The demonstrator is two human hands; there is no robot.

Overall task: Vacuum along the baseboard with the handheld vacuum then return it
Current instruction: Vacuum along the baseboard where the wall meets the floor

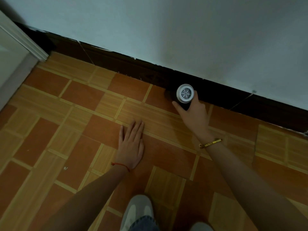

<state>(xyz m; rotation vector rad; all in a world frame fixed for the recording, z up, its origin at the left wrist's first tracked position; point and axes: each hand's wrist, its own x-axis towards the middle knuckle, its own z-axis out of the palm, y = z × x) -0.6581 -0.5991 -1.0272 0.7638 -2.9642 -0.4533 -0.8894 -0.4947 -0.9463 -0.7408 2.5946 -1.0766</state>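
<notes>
Overhead, pale wall fills the top; dark baseboard runs diagonally beneath it, meeting patterned tile floor. White door frame closes off the far left corner. Floor along the baseboard is bare both ways, so there is open room to sweep toward the corner or to the right. Left hand lies flat on tile, fingers pressed together, likely bracing a crouch. Right hand wraps fingers around the dark body of the handheld vacuum, white vented end facing up, nose hidden, apparently down against the baseboard's foot. Pale shoe below.
</notes>
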